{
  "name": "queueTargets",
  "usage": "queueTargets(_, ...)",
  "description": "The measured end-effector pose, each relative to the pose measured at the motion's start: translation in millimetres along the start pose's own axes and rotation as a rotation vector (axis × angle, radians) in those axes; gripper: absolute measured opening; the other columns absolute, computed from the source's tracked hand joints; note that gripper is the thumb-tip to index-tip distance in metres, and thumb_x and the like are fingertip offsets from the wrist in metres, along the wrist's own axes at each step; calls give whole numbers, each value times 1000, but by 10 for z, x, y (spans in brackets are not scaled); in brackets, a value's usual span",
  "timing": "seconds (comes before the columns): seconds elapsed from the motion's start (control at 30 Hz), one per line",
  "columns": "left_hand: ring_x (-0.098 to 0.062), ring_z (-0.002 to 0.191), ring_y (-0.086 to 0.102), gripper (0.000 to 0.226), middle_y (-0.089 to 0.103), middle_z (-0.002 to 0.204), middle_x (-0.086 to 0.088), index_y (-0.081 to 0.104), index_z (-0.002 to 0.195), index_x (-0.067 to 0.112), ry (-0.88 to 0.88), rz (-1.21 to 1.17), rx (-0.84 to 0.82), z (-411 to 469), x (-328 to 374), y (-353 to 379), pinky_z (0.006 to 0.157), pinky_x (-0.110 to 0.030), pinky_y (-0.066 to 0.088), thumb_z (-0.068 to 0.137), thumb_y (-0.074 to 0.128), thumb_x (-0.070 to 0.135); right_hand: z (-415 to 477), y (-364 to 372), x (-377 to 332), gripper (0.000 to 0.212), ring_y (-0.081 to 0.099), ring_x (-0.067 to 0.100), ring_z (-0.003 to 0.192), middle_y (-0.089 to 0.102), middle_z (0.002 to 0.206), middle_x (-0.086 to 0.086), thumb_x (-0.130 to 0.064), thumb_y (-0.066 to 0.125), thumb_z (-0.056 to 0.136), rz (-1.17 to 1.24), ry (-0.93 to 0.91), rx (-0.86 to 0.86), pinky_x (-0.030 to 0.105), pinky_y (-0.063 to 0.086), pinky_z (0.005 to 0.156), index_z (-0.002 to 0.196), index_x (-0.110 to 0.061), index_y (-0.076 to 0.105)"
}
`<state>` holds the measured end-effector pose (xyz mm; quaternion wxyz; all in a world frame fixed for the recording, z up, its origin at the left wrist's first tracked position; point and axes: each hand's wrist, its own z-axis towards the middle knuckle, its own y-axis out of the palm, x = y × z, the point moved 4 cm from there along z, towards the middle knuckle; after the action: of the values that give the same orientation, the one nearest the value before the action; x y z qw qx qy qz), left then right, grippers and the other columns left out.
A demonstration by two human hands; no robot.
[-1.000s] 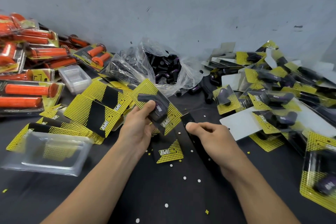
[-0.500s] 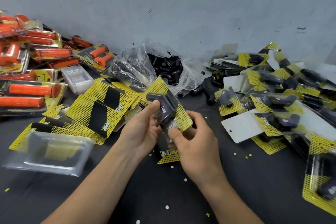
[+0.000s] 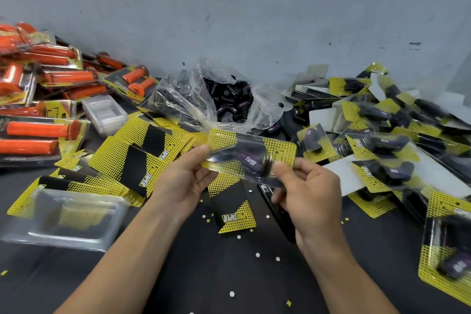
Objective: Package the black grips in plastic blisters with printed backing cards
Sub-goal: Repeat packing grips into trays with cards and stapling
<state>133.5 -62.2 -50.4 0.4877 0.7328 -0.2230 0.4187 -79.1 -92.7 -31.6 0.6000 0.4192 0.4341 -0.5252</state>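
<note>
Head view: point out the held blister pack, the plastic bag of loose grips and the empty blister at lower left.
held blister pack [image 3: 251,158], head view, on the middle of its clear cover.
plastic bag [image 3: 183,102], head view, on its crinkled left wall.
empty blister [image 3: 68,219], head view, on its recessed middle.

Room to pass lies at 6 o'clock from the held pack [image 3: 251,158], over the dark table [image 3: 229,275]; cards [image 3: 142,150] and an empty blister [image 3: 66,219] crowd 8 to 9, the grip bag [image 3: 229,99] blocks 12, and packed blisters [image 3: 382,145] fill 3.
</note>
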Motion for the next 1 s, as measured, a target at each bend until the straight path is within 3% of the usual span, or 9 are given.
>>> queueTargets(0.07,-12,65,73,8,79,85,-5,73,95,11,33,107,-2,-21,-23,25,59,-25,60,90,70,16,52,-98,20,23,54,17,42,64,54,6,-20,69,98,29,17,73,34,47,53,79,-31,75)
queueTargets(0.2,-6,44,61,10,69,60,1,70,101,3,41,133,-1,-49,-37,59,51,-22,57,94,65,8,84,-149,28,33,44,13,34,59,50,3,-15,66,101,26,44,80,26,39,41,77,-36,75)
queueTargets(0.3,-6,43,61,9,64,52,3,69,102,2,49,139,-1,-53,-46,50,54,-23,59,94,65,6,133,-172,54,14,47,11,35,63,59,1,-12,67,100,125,212,16,22,34,35,87,-14,73)
queueTargets(0.4,-9,51,67,22,74,67,-4,71,103,0,76,144,9,-69,-36,66,57,-25,61,84,72,10,151,-207,43,16,54,17,42,71,78,13,-8,61,102,178,344,-181,21,33,35,87,-7,67)
queueTargets(0.5,-19,70,76,17,79,91,-14,74,102,2,76,149,33,-44,-56,63,58,-26,60,96,66,16,110,-216,-20,23,57,22,46,70,77,19,-6,57,102,108,422,-362,22,35,36,82,-7,68)
queueTargets(0.6,-25,85,79,41,79,98,-17,72,110,3,73,125,35,-2,-60,67,64,-27,62,108,49,37,147,-261,-60,20,67,20,50,74,73,12,-7,56,104,295,435,-87,22,45,38,87,-8,65)
queueTargets(0.7,-27,93,78,47,79,103,-18,72,114,3,83,166,37,7,-47,59,66,-26,62,109,46,42,132,-253,-53,16,79,25,74,79,94,15,-17,58,105,585,459,89,24,56,49,109,-2,63)
queueTargets(0.87,-24,71,78,51,79,86,-17,74,100,0,109,279,131,4,-63,32,55,-25,60,109,47,42,41,-83,-24,16,78,26,75,80,96,13,0,58,101,458,466,-51,25,57,52,112,-2,69)
queueTargets(1.0,-17,47,61,47,70,63,-9,77,88,8,220,445,213,-29,-42,-14,46,-28,48,108,50,41,14,-14,-16,19,77,27,74,78,97,17,4,55,101,335,435,-158,27,59,57,107,-2,72)
